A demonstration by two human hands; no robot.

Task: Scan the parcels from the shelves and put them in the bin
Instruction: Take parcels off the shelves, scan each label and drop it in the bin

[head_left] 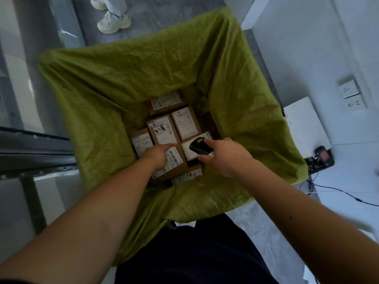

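- two bare hands reach down into the bin (106, 83), which is lined with a crumpled green bag.
- my left hand (159, 155): fingers curled over the far edge of a brown parcel (174, 163); this grip holds the parcel with its white barcode label facing up, low inside the bin, on or just above the other boxes; i cannot tell which.
- my right hand (224, 155): grip wrapped round a black handheld scanner (197, 148), its head pointing away from me and to the left, just beside the held parcel.
- several other parcels (185, 124) lie at the bottom of the bin, all brown cartons with white labels up, packed side by side; one with a mostly white top (189, 152) sits directly under the scanner.
- label text on the cartons is too small and blurred to read.
- metal shelf frame (34, 152): dark rails to the left of the bin.
- white table (303, 124): to the right of the bin, beside a wall socket (349, 91).
- small black device with a reddish screen (323, 156): on the floor by the bin's right corner, near a dark cable (344, 193).
- second person: pale shoes (113, 22) and light trouser legs on the grey floor beyond the bin's far edge.
- my dark clothing (196, 253) fills the lower centre, touching the near side of the bag.
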